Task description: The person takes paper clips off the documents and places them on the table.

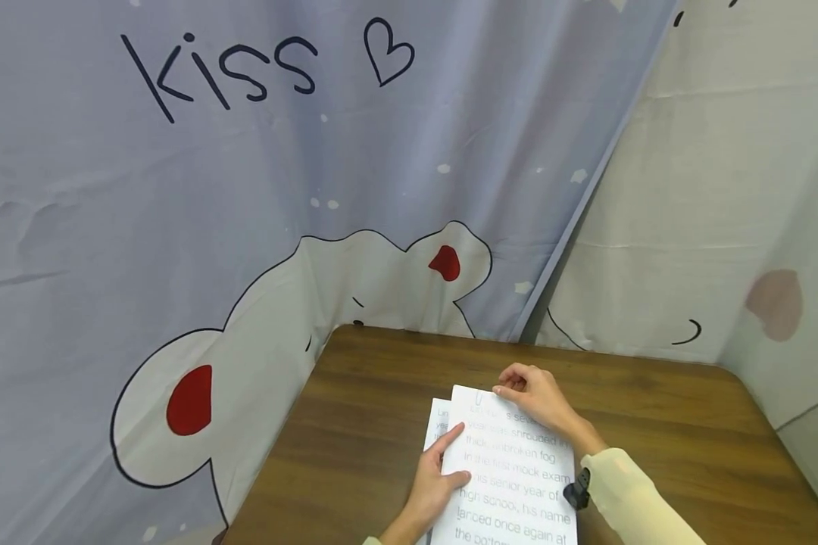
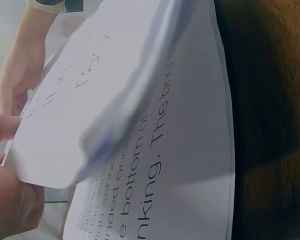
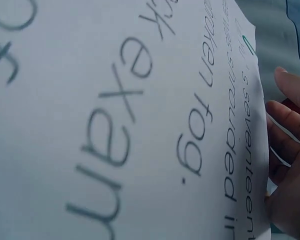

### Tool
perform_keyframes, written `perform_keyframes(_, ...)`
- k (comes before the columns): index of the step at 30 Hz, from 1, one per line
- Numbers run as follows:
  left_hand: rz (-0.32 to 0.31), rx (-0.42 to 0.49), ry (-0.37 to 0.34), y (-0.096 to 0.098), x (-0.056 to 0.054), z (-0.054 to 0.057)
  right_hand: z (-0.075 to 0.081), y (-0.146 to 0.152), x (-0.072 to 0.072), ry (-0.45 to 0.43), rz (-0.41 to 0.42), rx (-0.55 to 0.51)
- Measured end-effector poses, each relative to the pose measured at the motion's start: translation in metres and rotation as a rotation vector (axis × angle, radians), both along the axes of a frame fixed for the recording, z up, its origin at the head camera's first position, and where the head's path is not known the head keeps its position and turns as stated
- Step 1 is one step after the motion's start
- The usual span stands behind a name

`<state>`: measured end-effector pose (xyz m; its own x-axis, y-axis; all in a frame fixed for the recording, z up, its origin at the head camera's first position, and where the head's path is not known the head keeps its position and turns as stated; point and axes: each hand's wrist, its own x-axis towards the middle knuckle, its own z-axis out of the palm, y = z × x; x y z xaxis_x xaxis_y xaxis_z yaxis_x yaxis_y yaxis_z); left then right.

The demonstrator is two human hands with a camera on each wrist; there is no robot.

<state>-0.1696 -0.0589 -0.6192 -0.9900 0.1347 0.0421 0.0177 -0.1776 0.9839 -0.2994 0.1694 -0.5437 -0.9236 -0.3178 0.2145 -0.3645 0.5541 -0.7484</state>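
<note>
Several white printed sheets (image 1: 511, 462) tilt up from the table, over another printed sheet (image 1: 438, 416) that shows at their left. A small green paper clip (image 3: 248, 46) sits at their top edge. My left hand (image 1: 428, 484) pinches the upper sheets at their left side; in the left wrist view its thumb (image 2: 10, 195) and a finger hold a corner, and the paper bows above the lower page (image 2: 200, 150). At the top edge is my right hand (image 1: 535, 395), fingers loosely curled. In the right wrist view a gap shows between its thumb and fingers (image 3: 285, 120).
The sheets are over a brown wooden table (image 1: 354, 424). Behind the table hangs a printed curtain (image 1: 211, 189), and a lighter curtain (image 1: 695, 227) hangs at the right. The right wrist wears a black watch (image 1: 577, 490).
</note>
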Motion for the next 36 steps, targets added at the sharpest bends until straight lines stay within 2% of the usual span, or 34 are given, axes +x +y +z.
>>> perform_keyframes(5,-0.017,0.024,-0.026,0.001,-0.001,0.001,-0.003,-0.009,-0.001,-0.007,0.004,0.045)
perform_keyframes(11,-0.047,0.033,-0.021,0.007,-0.004,0.005,-0.007,-0.016,0.001,0.042,-0.017,0.128)
perform_keyframes(18,-0.054,0.033,-0.023,0.013,-0.006,0.010,-0.004,-0.021,0.003,0.105,-0.005,0.113)
perform_keyframes(29,-0.048,0.056,-0.043,0.018,-0.002,0.011,-0.001,-0.016,0.004,-0.011,0.078,0.023)
perform_keyframes(36,-0.028,0.034,-0.034,0.024,-0.004,0.010,0.000,-0.014,0.001,-0.022,0.124,0.038)
